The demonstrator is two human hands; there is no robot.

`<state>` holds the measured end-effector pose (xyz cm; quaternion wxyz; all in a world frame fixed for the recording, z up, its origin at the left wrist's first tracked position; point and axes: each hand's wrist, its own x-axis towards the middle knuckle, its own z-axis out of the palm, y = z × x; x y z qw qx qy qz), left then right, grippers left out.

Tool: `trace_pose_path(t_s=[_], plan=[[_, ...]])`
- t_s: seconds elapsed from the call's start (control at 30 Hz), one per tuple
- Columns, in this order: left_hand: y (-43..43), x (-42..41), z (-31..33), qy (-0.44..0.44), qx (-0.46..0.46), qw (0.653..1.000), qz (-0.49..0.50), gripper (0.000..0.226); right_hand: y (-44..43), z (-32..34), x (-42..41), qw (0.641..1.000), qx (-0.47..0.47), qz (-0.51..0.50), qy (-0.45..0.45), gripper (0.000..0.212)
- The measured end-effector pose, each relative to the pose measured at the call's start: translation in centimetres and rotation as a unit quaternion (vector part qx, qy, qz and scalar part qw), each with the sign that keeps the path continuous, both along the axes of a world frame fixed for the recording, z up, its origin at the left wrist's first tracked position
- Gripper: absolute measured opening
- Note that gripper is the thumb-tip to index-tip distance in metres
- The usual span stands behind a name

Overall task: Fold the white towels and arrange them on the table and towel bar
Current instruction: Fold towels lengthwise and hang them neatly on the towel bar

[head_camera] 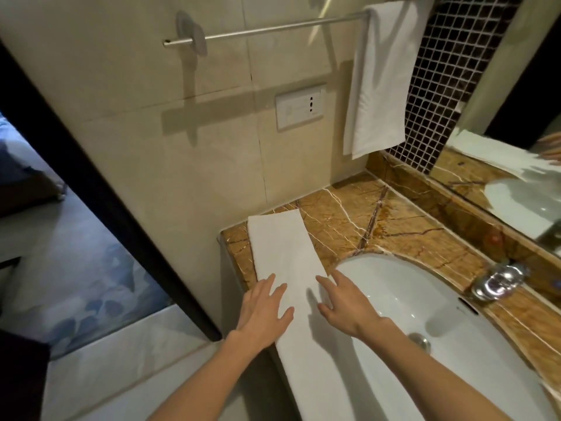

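A dark door frame (pixel 100 183) runs down the left side, with blue-patterned carpet (pixel 76 284) beyond it and pale floor tile (pixel 127 360) on the near side.

On the beige wall, a metal towel bar (pixel 273 28) is bare along most of its length. Below it is a white wall socket panel (pixel 300 106); its markings are too small to read.

A long folded white towel (pixel 285 253) lies on the brown marble counter (pixel 409 226). Its far end is just short of the wall, and its left long edge runs close to the counter's left edge.

The left hand (pixel 264 311) lies flat on the towel's left side with its fingers spread. The right hand (pixel 349 302) is also spread, its fingertips at the towel's right edge where the edge meets the rim of the white basin (pixel 455 344). It is unclear whether they are pressing down.

Bare marble stays free between the towel and the back wall corner. A second white towel (pixel 382 80) hangs folded over the bar's right end, its lower hem just above the counter.

Further right are the drain (pixel 420 341), a chrome faucet (pixel 498 279), dark mosaic tile (pixel 440 71) and a mirror (pixel 516 165).
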<state>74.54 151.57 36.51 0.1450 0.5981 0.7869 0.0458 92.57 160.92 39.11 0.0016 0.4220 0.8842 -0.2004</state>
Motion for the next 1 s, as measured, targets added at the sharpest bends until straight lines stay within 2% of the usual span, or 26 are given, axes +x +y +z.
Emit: trace_pose_path(t_s=[0.13,0.23,0.33,0.4,0.47,0.67,0.77,0.9,1.0], plan=[[-0.5,0.0,-0.7,0.001,-0.030,1.000,-0.003,0.064,-0.4,-1.2,0.2,0.999,-0.037,-0.012,-0.015,0.057],[-0.7,0.2,-1.1,-0.008,-0.049,0.999,-0.005,0.064,-0.8,-2.3,0.3,0.993,-0.104,-0.032,-0.045,0.064],[-0.9,0.7,-1.5,-0.068,-0.062,0.996,0.012,0.065,-1.0,-3.3,0.3,0.982,-0.165,-0.074,-0.051,0.055],[-0.9,1.0,-1.8,-0.141,-0.064,0.987,0.042,0.066,-1.2,-3.9,0.2,0.974,-0.201,-0.101,-0.035,0.047],[-0.7,1.4,-2.0,-0.204,-0.060,0.975,0.070,0.065,-1.3,-4.5,0.2,0.965,-0.229,-0.125,-0.013,0.050],[-0.6,1.6,-2.6,-0.230,-0.023,0.967,0.109,0.055,-1.4,-5.4,0.0,0.947,-0.236,-0.213,0.050,0.057],[-0.7,1.4,-2.9,-0.258,-0.013,0.954,0.150,0.053,-1.0,-5.3,0.0,0.936,-0.229,-0.252,0.083,0.046],[-0.7,1.0,-3.0,-0.286,-0.011,0.943,0.171,0.053,-0.4,-4.3,-0.2,0.922,-0.236,-0.281,0.124,0.020],[-0.3,0.7,-2.7,-0.328,0.008,0.925,0.192,0.052,0.1,-3.1,-0.5,0.911,-0.257,-0.284,0.156,0.017]])
